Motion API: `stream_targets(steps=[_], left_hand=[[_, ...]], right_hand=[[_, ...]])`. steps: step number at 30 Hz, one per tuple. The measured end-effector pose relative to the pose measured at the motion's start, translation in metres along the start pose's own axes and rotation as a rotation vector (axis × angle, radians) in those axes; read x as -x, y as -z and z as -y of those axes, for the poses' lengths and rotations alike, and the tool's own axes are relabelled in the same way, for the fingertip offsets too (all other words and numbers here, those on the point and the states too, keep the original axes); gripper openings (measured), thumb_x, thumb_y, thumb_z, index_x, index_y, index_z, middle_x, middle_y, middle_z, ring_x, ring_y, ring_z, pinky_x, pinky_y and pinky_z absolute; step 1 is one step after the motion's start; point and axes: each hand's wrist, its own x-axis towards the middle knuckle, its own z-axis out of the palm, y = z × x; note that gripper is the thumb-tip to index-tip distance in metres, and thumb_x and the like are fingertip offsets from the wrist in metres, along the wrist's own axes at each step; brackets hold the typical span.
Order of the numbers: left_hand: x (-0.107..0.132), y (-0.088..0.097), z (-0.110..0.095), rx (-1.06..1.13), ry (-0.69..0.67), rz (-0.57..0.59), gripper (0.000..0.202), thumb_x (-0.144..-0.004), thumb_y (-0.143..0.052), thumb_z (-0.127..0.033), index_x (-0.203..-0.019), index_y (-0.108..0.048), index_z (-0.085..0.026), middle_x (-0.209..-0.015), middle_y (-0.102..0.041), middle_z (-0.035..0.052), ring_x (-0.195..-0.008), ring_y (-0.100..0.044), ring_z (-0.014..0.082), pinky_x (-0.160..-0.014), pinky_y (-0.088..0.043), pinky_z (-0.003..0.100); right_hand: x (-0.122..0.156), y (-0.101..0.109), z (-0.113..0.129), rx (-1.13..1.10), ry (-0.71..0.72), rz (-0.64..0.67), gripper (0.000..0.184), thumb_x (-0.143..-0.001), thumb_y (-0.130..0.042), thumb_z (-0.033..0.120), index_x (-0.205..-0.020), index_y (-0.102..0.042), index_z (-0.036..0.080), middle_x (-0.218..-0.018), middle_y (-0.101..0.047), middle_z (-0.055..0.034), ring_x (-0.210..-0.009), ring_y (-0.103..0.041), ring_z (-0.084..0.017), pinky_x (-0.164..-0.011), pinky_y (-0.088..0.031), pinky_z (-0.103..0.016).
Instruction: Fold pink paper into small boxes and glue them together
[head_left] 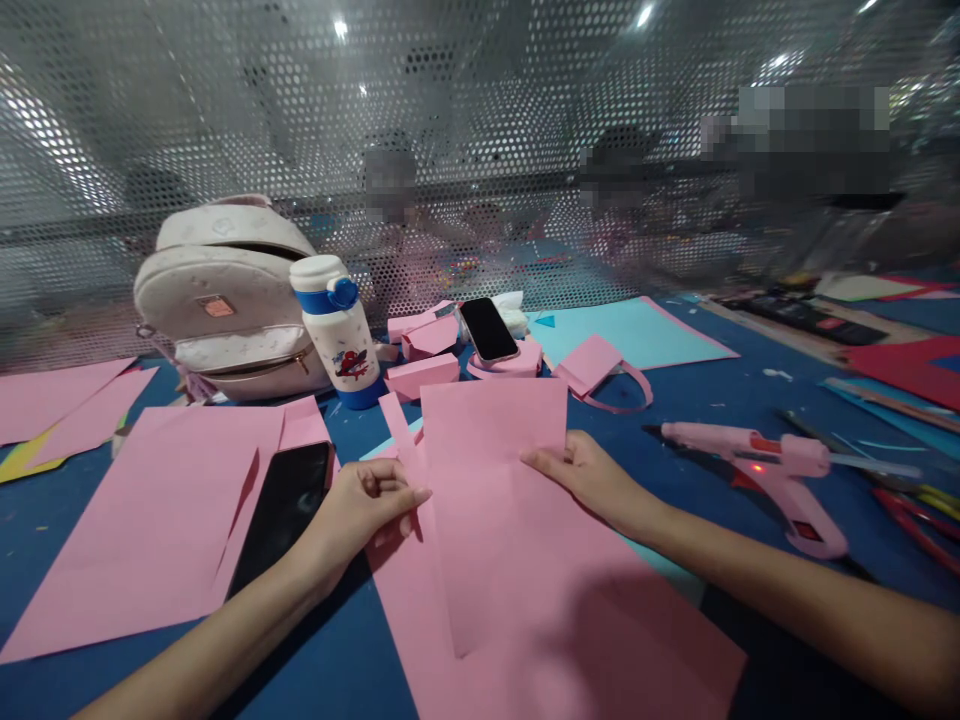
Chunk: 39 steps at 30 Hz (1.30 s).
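An upright piece of pink paper (pixel 491 500) stands in front of me over a larger pink sheet (pixel 652 640) on the table. The thumb and fingers of my right hand (pixel 592 475) pinch its right edge. At its left side my left hand (pixel 386 505) has its fingers curled and its thumb against a narrow pink paper strip (pixel 399 425). Whether the strip joins the upright piece I cannot tell. Light blue paper (pixel 667 570) shows from under the large pink sheet. Just left of my left hand lies a black phone (pixel 281 510) on more pink sheets (pixel 150 520).
A pink glue gun (pixel 757 455) with a lit red light lies at right, near red-handled scissors (pixel 915 525). Behind stand a white backpack (pixel 232 290) and a bottle (pixel 337 330). Small pink paper bags (pixel 424 375) hold up another phone (pixel 489 330). A perforated metal screen (pixel 480 120) closes the back.
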Motion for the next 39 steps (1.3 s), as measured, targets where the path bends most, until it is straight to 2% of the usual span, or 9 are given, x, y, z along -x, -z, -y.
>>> stream_targets(steps=[2,5,9,13,16,19,24,31,39], left_hand=[[-0.001,0.000,0.001,0.001,-0.016,-0.026,0.040,-0.068,-0.081,-0.046,-0.060,-0.058,-0.014,-0.045,-0.061,-0.0006,-0.033,-0.038,0.0030,-0.036,-0.024,0.016],[-0.001,0.000,0.003,-0.002,-0.034,-0.062,0.039,-0.066,-0.083,-0.045,-0.061,-0.059,-0.014,-0.044,-0.059,-0.0016,-0.033,-0.037,0.0032,-0.036,-0.024,0.016],[-0.001,-0.001,0.003,-0.005,-0.050,-0.096,0.040,-0.070,-0.080,-0.048,-0.061,-0.061,-0.014,-0.041,-0.057,-0.0017,-0.033,-0.038,0.0039,-0.036,-0.024,0.016],[0.000,-0.002,-0.001,-0.026,-0.003,-0.029,0.040,-0.068,-0.080,-0.049,-0.066,-0.064,-0.013,-0.046,-0.062,0.0009,-0.034,-0.041,0.0043,-0.037,-0.025,0.016],[0.000,-0.002,-0.003,-0.068,0.037,0.019,0.040,-0.063,-0.084,-0.047,-0.062,-0.063,-0.013,-0.046,-0.063,0.0019,-0.033,-0.038,0.0032,-0.036,-0.022,0.016],[0.000,-0.001,-0.002,-0.087,0.030,-0.012,0.040,-0.063,-0.084,-0.046,-0.058,-0.060,-0.014,-0.042,-0.060,0.0006,-0.033,-0.036,0.0034,-0.036,-0.020,0.016],[0.000,0.000,-0.002,-0.069,-0.004,0.001,0.039,-0.068,-0.079,-0.050,-0.066,-0.065,-0.014,-0.045,-0.063,0.0017,-0.034,-0.039,0.0047,-0.037,-0.022,0.018],[0.000,0.000,0.000,-0.090,0.024,0.069,0.032,-0.067,-0.082,-0.039,-0.059,-0.063,-0.014,-0.048,-0.065,0.0024,-0.033,-0.036,0.0030,-0.037,-0.019,0.017],[0.001,0.002,-0.002,-0.068,-0.002,0.080,0.031,-0.072,-0.079,-0.043,-0.071,-0.070,-0.013,-0.050,-0.067,0.0027,-0.034,-0.040,0.0047,-0.037,-0.023,0.017]], right_hand=[[0.000,0.002,0.003,-0.014,0.028,0.099,0.048,-0.067,-0.075,0.061,-0.061,-0.048,0.021,-0.058,-0.053,0.0000,-0.057,-0.054,-0.018,-0.046,-0.044,-0.026],[0.001,0.002,0.006,-0.079,0.104,0.198,0.034,-0.071,-0.075,0.050,-0.085,-0.069,0.019,-0.084,-0.072,-0.0094,-0.085,-0.069,-0.030,-0.066,-0.058,-0.036],[0.000,0.001,0.002,-0.092,0.152,0.183,0.039,-0.078,-0.071,0.046,-0.104,-0.072,0.018,-0.105,-0.075,-0.0142,-0.109,-0.067,-0.033,-0.086,-0.059,-0.043],[-0.001,0.001,-0.005,-0.025,0.142,0.130,0.042,-0.077,-0.073,0.050,-0.100,-0.071,0.016,-0.104,-0.075,-0.0161,-0.117,-0.063,-0.037,-0.095,-0.055,-0.049],[-0.001,0.002,-0.006,-0.053,0.136,0.159,0.040,-0.077,-0.073,0.050,-0.100,-0.072,0.016,-0.105,-0.075,-0.0153,-0.116,-0.063,-0.037,-0.095,-0.055,-0.049],[0.000,0.002,-0.003,-0.103,0.139,0.189,0.041,-0.079,-0.073,0.049,-0.104,-0.072,0.017,-0.104,-0.075,-0.0145,-0.114,-0.065,-0.036,-0.092,-0.057,-0.047],[0.000,0.002,0.000,-0.140,0.169,0.187,0.050,-0.080,-0.071,0.048,-0.118,-0.068,0.016,-0.119,-0.071,-0.0155,-0.116,-0.064,-0.035,-0.092,-0.057,-0.046],[0.000,0.002,-0.004,-0.118,0.136,0.203,0.047,-0.080,-0.073,0.048,-0.114,-0.069,0.015,-0.109,-0.074,-0.0148,-0.116,-0.064,-0.036,-0.092,-0.057,-0.047],[0.001,0.002,0.001,-0.128,0.160,0.167,0.046,-0.080,-0.072,0.048,-0.111,-0.069,0.015,-0.117,-0.071,-0.0171,-0.116,-0.064,-0.035,-0.093,-0.057,-0.047]])
